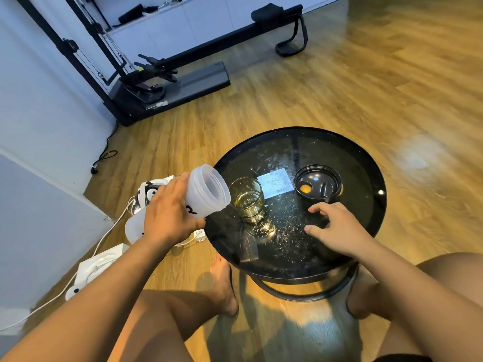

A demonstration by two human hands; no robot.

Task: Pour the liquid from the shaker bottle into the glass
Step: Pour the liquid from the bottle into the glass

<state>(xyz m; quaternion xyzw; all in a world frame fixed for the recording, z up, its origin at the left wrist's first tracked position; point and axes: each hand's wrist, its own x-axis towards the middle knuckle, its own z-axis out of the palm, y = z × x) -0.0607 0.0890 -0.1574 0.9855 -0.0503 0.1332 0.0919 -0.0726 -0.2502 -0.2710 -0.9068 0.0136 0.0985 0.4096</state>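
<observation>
My left hand [167, 215] grips a translucent white shaker bottle [206, 192] with no lid, tilted so its open mouth points right toward the glass. A clear glass [248, 202] stands on the round black table [371, 178] just right of the bottle mouth and holds pale yellow liquid. No stream is visible between bottle and glass. My right hand [337, 231] rests on the tabletop to the right of the glass with fingers relaxed, holding nothing. The black shaker lid [317, 185] lies upside down behind my right hand.
White boxes [100, 265] and cables lie on the wooden floor left of the table. My bare feet and knees are below the table's near edge. A black exercise machine [167, 82] stands by the far wall.
</observation>
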